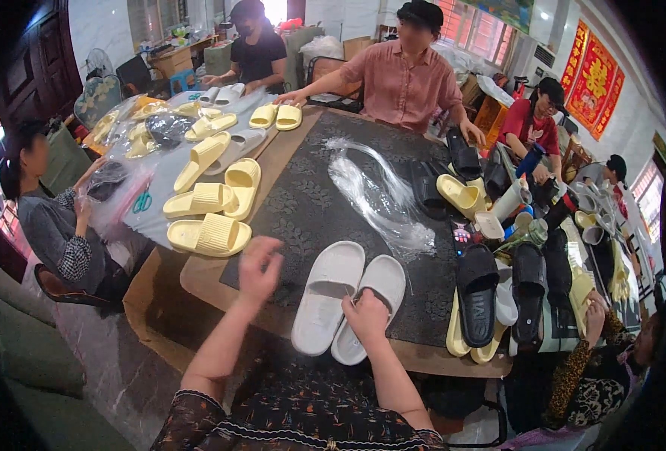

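Note:
A pair of white slide slippers lies at the table's near edge, soles down and toes pointing away from me: a left slipper [321,308] and a right slipper [387,279]. Over the right slipper's strap, my right hand [367,314] pinches a thin white strand that reaches toward the left slipper. My left hand [260,269] is raised left of the pair, slightly blurred, its fingers loosely bent and apart with nothing visible in them. Beyond that hand lie several cream slippers, the closest a ribbed cream slipper [211,234].
A bundle of clear plastic strands [378,192] lies on the dark patterned mat [291,199]. Black slippers [477,289], cream slippers and bottles crowd the right side. Teal-handled scissors [143,201] lie at the left. Several co-workers sit or stand around the table; one person [404,83] reaches across the far side.

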Demonstrator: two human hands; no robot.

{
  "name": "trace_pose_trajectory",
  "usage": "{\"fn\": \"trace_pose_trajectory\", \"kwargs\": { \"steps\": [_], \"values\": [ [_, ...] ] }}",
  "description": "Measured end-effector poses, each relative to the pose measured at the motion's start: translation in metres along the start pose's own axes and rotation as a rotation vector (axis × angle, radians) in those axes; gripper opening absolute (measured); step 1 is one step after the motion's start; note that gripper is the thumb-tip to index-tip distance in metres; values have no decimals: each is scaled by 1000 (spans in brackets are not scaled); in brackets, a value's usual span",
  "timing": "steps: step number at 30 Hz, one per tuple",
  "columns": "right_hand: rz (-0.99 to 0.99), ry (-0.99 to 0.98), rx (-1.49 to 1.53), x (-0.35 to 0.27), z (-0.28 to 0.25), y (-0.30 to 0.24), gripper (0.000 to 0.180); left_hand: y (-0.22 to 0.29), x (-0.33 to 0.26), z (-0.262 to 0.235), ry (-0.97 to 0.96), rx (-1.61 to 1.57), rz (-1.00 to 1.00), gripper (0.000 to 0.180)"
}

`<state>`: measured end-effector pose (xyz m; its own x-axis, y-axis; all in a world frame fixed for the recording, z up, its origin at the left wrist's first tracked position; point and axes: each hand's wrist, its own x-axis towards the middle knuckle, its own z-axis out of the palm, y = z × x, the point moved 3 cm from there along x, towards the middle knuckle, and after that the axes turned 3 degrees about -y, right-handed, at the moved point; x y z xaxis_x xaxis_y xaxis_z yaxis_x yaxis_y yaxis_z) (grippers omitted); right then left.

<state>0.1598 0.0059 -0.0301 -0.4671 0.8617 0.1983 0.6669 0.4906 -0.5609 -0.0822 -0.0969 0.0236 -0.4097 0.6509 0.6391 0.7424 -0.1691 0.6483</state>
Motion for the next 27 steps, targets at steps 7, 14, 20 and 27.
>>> {"fn": "trace_pose_trajectory", "kwargs": {
  "steps": [7,14,20,27],
  "values": [
    [-4,-14,-30,-2,2,0,38,-182,34,-144,330,643,-365,68],
    [-13,-8,-5,-5,6,12,42,-221,58,-135,-181,501,-482,81],
    [-35,33,-30,-4,3,11,40,-183,50,-103,-365,448,-579,52],
    [-62,-12,31,-3,8,6,36,-116,-5,-69,-557,-9,-675,43]
  ]
}}
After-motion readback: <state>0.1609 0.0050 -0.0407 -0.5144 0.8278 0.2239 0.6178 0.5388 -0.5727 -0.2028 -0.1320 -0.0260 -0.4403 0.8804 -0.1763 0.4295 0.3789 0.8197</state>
